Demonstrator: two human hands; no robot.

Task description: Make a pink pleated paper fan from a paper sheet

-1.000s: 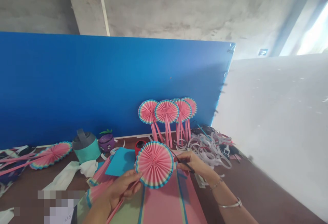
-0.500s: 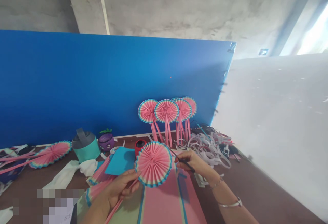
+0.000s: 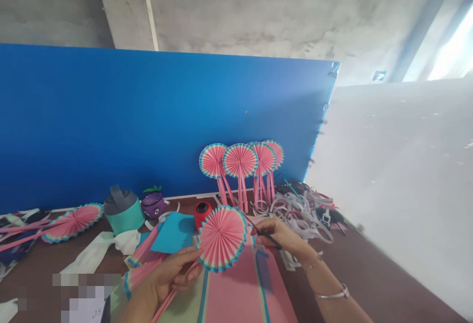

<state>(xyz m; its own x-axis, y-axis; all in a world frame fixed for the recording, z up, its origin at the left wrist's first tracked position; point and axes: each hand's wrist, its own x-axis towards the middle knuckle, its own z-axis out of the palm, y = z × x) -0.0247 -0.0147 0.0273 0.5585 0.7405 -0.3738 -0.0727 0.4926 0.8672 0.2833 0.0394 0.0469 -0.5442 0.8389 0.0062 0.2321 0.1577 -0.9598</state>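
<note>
Currently, I am pinching the fan (image 3: 221,239) at its lower-left edge with the left hand (image 3: 179,269), above the pink paper (image 3: 242,298); the right hand (image 3: 279,234) is clasping a dark tool (image 3: 272,240) beside it. Light pressure should be preventing creases.

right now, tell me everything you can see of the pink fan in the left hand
The fan is a round, pleated disc, apparently paper: pink, with folds radiating from its centre and a pale band inside a blue zigzag rim. A slim pink handle slants toward the lower left. The left hand grips it at the lower left edge, holding the disc spread and slightly tilted. A dark tool in the right hand reaches its right rim; contact is unclear.
</note>
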